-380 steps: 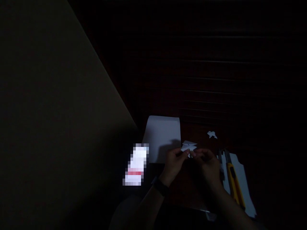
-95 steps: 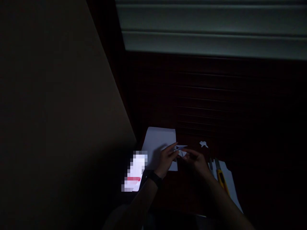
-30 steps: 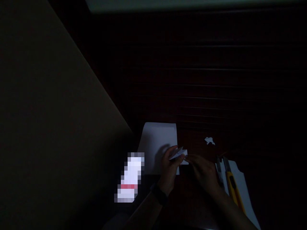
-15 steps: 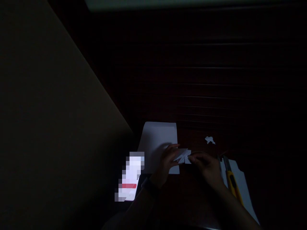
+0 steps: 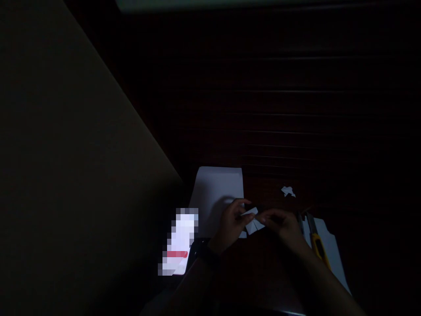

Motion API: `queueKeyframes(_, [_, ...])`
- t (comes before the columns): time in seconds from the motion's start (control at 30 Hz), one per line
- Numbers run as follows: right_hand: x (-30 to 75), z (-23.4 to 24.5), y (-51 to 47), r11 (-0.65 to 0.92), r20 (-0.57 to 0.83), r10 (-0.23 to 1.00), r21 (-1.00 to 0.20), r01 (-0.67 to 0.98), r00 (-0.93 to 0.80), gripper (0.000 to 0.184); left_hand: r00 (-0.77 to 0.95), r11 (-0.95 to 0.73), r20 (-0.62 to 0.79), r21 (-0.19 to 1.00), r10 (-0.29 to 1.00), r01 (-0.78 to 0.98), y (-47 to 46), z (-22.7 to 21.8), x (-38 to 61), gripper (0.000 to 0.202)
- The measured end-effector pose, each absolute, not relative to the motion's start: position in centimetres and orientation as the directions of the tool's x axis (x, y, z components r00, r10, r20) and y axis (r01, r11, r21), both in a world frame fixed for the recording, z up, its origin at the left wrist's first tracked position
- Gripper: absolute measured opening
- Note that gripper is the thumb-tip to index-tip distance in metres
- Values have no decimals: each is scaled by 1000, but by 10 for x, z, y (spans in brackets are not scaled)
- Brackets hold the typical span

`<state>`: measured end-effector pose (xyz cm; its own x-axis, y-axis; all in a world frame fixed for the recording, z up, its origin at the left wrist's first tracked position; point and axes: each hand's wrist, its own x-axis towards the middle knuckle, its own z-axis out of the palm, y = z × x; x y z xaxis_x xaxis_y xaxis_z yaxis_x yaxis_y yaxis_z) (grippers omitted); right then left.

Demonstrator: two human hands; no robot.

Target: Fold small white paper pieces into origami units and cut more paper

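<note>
A small folded white paper (image 5: 253,226) with creases meeting near its middle is held up between my two hands. My left hand (image 5: 233,221) pinches its left side, the thumb lying across the front. On the other side, my right hand (image 5: 279,222) grips the right edge between thumb and fingertips. Fingers cover parts of the paper, and the dim light hides the finer folds. Beyond my right hand, a small folded white paper figure (image 5: 288,191) lies on the dark table.
A large white sheet (image 5: 219,184) lies behind my left hand, beside a glowing, blurred phone screen (image 5: 180,237). To the right, a yellow utility knife (image 5: 318,248) rests on white paper (image 5: 332,245). A wall (image 5: 82,153) rises at the left.
The folded paper has turned between my hands, its creased face now pointing more downward. My left thumb has come across its front, and my right fingers have shifted along the right edge.
</note>
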<state>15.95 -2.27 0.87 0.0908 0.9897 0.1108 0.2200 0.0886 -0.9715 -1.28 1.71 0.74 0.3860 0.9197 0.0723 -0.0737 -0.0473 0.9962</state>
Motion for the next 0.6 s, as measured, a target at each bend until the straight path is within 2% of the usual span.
queueKeyframes(0.1, [161, 12, -23, 76, 104, 989, -965, 249, 102, 15, 484, -75, 102, 994, 869, -75, 14, 11, -13, 29])
queueKeyframes(0.23, [163, 16, -24, 107, 135, 986, -959, 261, 95, 12, 567, -129, 89, 991, 819, 31, 13, 12, -16, 22])
queueKeyframes(0.37, [164, 16, -25, 113, 145, 985, -950, 290, 89, 10, 520, -158, 95, 984, 849, 78, 15, 6, -15, 20])
queueKeyframes(0.6, [168, 16, -25, 137, 172, 983, -919, 369, 63, 11, 437, -372, 271, 914, 858, 164, 11, 13, -10, 17])
